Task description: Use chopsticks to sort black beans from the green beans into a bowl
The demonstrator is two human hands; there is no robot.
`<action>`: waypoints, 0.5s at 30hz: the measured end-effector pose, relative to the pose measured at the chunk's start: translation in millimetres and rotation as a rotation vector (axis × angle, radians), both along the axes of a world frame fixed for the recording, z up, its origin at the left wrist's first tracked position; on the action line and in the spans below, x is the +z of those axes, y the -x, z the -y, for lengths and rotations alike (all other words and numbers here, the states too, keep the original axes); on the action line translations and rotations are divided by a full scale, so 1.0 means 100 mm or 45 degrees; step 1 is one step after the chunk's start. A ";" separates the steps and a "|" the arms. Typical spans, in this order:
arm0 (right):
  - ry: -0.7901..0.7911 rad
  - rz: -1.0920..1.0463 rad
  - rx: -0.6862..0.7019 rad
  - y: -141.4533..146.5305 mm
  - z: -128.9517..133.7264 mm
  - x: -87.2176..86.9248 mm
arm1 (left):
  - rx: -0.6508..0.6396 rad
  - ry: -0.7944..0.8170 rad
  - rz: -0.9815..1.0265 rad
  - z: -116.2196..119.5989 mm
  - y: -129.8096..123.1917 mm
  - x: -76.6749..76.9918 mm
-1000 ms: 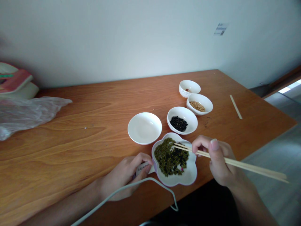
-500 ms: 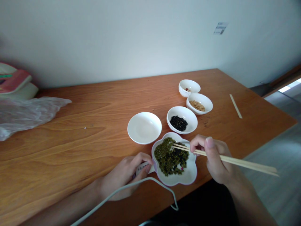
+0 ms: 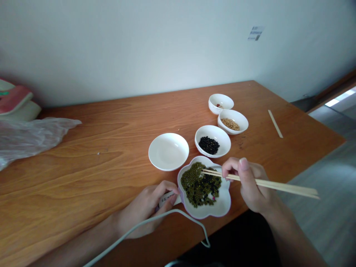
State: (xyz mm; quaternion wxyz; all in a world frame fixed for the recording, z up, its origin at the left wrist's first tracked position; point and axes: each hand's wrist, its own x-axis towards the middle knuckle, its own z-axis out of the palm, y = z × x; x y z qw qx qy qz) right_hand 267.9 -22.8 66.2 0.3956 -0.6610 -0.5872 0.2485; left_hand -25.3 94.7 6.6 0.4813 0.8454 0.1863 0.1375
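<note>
My left hand [image 3: 151, 204] is closed around the handle of a white, flower-shaped dish [image 3: 222, 205] with a purple rim. Green beans [image 3: 194, 185] with darker beans among them lie in the dish, along with a tiny pink bit. In my right hand [image 3: 249, 180] is a pair of wooden chopsticks [image 3: 274, 186], their tips down among the beans. Just behind the dish stand an empty white bowl [image 3: 168, 152] and a white bowl [image 3: 226, 146] of black beans [image 3: 209, 145].
Farther back are a bowl [image 3: 243, 124] of tan beans and a bowl [image 3: 225, 101] with a few small bits. A wooden stick [image 3: 275, 123] lies at the right. Clear plastic [image 3: 39, 137] is at the left. A pale cable [image 3: 139, 225] crosses before my left hand.
The whole view has shifted slightly. My left hand keeps its hold on the dish handle, and the chopstick tips stay among the beans with hardly any movement.
</note>
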 end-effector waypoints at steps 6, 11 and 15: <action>-0.027 -0.033 -0.009 0.00 0.02 0.03 | -0.010 -0.018 0.003 0.00 -0.01 0.03; -0.013 -0.006 0.034 0.00 0.02 0.03 | -0.009 -0.026 0.002 0.00 -0.02 0.03; 0.020 0.011 0.046 0.00 0.00 0.02 | -0.009 -0.005 -0.019 0.00 0.00 0.03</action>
